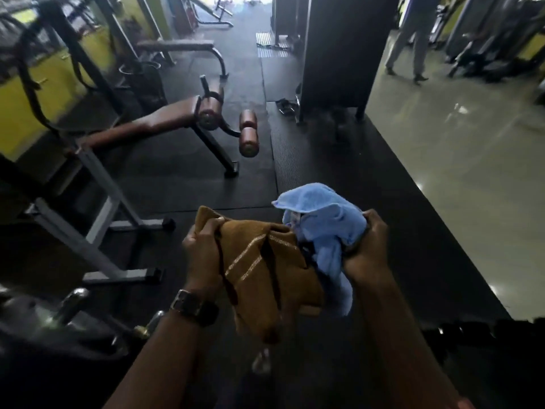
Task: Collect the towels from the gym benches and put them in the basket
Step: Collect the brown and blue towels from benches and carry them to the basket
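I hold two towels in front of me at waist height. My left hand [203, 243], with a watch on its wrist, is closed on the top corner of a brown towel [265, 276] with pale stripes, which hangs down between my arms. My right hand [367, 246] grips a crumpled light blue towel [318, 219] that bunches up beside the brown one. Dark straps run across the brown towel; what they belong to is unclear. No basket can be made out. A padded brown sit-up bench [153, 121] ahead on the left carries no towel.
A flat bench [177, 45] stands farther back. Grey metal rack legs [97, 202] are at my left, with a dark machine [59, 329] near my left elbow. A black weight stack [339, 51] rises ahead. A person's legs [410, 48] stand on the shiny floor at right.
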Tool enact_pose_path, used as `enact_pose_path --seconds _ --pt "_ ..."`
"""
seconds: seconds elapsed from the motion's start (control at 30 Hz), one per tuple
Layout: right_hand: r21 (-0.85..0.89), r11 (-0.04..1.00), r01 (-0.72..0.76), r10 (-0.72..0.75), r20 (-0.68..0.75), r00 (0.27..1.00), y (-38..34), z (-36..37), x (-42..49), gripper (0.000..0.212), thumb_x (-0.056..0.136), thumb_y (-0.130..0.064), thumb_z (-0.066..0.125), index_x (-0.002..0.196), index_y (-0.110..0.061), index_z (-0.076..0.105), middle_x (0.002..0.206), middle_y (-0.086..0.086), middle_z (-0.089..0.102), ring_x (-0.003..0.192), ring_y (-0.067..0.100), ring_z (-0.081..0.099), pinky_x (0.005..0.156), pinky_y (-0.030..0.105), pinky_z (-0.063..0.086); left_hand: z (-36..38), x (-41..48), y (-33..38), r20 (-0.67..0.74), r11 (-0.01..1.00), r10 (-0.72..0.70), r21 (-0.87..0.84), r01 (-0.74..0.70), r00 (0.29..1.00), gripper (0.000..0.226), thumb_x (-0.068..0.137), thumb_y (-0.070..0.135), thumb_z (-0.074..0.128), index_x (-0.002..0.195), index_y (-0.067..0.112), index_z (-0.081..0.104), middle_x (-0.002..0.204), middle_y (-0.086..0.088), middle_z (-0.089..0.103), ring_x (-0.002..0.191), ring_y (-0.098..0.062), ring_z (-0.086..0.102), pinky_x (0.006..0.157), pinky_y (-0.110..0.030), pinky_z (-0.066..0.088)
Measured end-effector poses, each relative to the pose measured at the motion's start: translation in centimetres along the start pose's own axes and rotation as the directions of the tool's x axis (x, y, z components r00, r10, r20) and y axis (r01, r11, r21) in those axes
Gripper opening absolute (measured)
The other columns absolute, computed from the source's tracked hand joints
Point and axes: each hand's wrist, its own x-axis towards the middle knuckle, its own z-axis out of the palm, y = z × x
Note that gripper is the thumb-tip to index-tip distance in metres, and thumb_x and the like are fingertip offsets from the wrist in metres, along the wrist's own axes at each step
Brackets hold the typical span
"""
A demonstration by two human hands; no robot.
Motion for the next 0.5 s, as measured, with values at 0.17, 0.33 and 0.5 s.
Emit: enact_pose_path --seconds 0.17,0.33,0.5 --pt "0.008 0.999 0.036 -0.036 0.022 0.999 -1.5 3.5 12.4 0.030 0.060 -0.040 0.063 0.076 -0.017 0.051 0.074 0.008 0.045 0.073 0.019 0.051 0.072 0.031 0.046 6.5 12.8 -1.1 -0.034 0.999 -0.013 -0.050 0.012 0.999 0.026 0.080 0.022 0.066 0.097 0.003 0.070 0.074 -0.004 0.068 0.070 -0.016 0.063 0.054 -0.025 0.053" --pt "-0.163 0.975 0.151 -0.171 -0.118 0.978 -4.4 7.2 26.6 0.018 0.073 -0.034 0.054 0.062 -0.021 0.059 0.057 0.004 0.052 0.058 0.017 0.055 0.050 0.025 0.049 14.4 25.9 -0.4 0.026 0.992 -0.116 -0.051 0.117 0.993 0.013 0.078 0.026 0.069 0.083 0.014 0.070 0.074 -0.004 0.068 0.075 -0.022 0.063 0.071 -0.040 0.053" --pt "-0.063 0.996 0.055 -0.064 -0.145 0.987 -8.6 12.2 37.5 0.013 0.059 -0.031 0.060 0.058 -0.019 0.064 0.057 0.002 0.056 0.056 0.014 0.060 0.052 0.024 0.050 23.4 36.8 2.9 0.072 0.990 -0.137 -0.010 0.139 0.988 0.008 0.077 0.023 0.069 0.081 0.017 0.069 0.079 -0.006 0.069 0.079 -0.023 0.064 0.072 -0.039 0.054"
